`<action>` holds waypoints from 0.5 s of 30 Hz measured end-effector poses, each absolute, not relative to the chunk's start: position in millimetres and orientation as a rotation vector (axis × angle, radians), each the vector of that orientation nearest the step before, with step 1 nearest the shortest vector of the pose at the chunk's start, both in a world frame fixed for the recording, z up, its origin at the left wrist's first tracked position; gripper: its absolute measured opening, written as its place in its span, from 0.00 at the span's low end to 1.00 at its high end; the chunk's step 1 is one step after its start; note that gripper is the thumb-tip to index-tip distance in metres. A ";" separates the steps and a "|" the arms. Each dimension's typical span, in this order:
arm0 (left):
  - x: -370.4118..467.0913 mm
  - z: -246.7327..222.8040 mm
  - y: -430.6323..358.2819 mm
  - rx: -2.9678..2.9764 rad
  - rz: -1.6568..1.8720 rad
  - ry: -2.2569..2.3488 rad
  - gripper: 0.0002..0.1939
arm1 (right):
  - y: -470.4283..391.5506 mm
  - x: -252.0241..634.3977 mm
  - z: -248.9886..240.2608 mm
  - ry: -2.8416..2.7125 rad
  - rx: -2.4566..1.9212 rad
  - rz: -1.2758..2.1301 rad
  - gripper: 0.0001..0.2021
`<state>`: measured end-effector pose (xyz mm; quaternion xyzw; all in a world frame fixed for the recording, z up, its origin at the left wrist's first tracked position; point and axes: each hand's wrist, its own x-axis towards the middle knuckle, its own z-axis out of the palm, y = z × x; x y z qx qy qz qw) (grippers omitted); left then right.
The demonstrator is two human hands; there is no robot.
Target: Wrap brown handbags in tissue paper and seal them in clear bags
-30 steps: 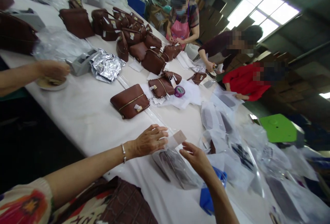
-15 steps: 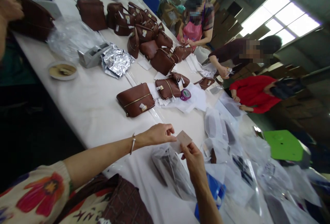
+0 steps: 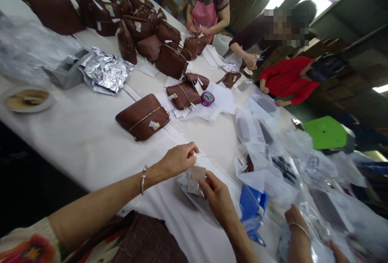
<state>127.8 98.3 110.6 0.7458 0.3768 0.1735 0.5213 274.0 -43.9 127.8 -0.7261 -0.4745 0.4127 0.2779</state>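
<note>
My right hand (image 3: 218, 196) pinches a small beige card (image 3: 198, 173) between thumb and fingers. Beneath the card lies a clear plastic bag (image 3: 209, 211) with a greyish wrapped item inside. The fingers of my left hand (image 3: 178, 158) are closed at the upper edge of this bag, left of the card, and appear to pinch the thin film. Beyond my left hand, a brown zippered handbag (image 3: 141, 116) with a white tag rests on the white table (image 3: 100, 150).
Several brown handbags (image 3: 168, 59) stand farther back. A purple tape roll (image 3: 207, 98), silver foil packet (image 3: 106, 71), tape dispenser (image 3: 65, 69) and dish (image 3: 27, 99) lie around. A co-worker's hand (image 3: 298, 218) reaches in at lower right near plastic-wrapped goods (image 3: 273, 174). Other people work opposite.
The card has moved down and left, over the bag. My left hand's fingers have closed at the bag's edge. A co-worker's hands have appeared at lower right; the view has shifted.
</note>
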 end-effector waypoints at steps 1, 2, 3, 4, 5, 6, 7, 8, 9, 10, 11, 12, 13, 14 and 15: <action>128.6 113.7 99.7 1.781 0.396 0.878 0.07 | -47.5 270.5 129.0 -1.420 -1.958 0.967 0.11; 128.5 116.5 100.3 1.769 0.384 0.862 0.06 | -51.8 266.4 129.8 -1.564 -1.965 0.799 0.11; 127.6 118.8 100.1 1.755 0.378 0.852 0.06 | -56.5 261.8 129.9 -1.684 -1.965 0.620 0.12; 125.9 120.4 99.1 1.739 0.378 0.849 0.07 | -61.4 256.9 129.4 -1.766 -1.956 0.451 0.13; 123.8 121.5 97.3 1.723 0.383 0.851 0.08 | -65.9 252.0 128.3 -1.806 -1.937 0.314 0.14; 121.5 122.1 95.0 1.708 0.390 0.856 0.08 | -70.0 247.3 126.9 -1.809 -1.904 0.218 0.14; 119.4 122.6 92.3 1.692 0.400 0.864 0.09 | -73.3 243.4 125.3 -1.787 -1.861 0.167 0.15; 117.7 123.0 89.6 1.678 0.411 0.876 0.09 | -75.9 240.4 123.8 -1.751 -1.816 0.156 0.15; 116.5 123.5 87.0 1.666 0.420 0.890 0.10 | -77.8 238.6 122.4 -1.704 -1.774 0.175 0.15; 116.0 124.1 84.8 1.656 0.425 0.900 0.11 | -79.1 238.0 121.2 -1.640 -1.750 0.221 0.14; 116.0 124.7 83.0 1.650 0.425 0.904 0.12 | -79.9 238.6 120.3 -1.549 -1.756 0.288 0.13; 116.3 125.4 81.6 1.648 0.420 0.906 0.12 | -80.2 240.3 119.7 -1.432 -1.788 0.376 0.12; 116.8 126.1 80.7 1.650 0.405 0.906 0.13 | -80.2 242.8 119.4 -1.293 -1.831 0.483 0.10; 117.2 126.7 80.2 1.657 0.386 0.905 0.13 | -79.6 245.9 119.4 -1.143 -1.870 0.595 0.08; 117.4 127.2 80.1 1.671 0.362 0.901 0.13 | -78.5 249.4 119.5 -1.001 -1.892 0.704 0.09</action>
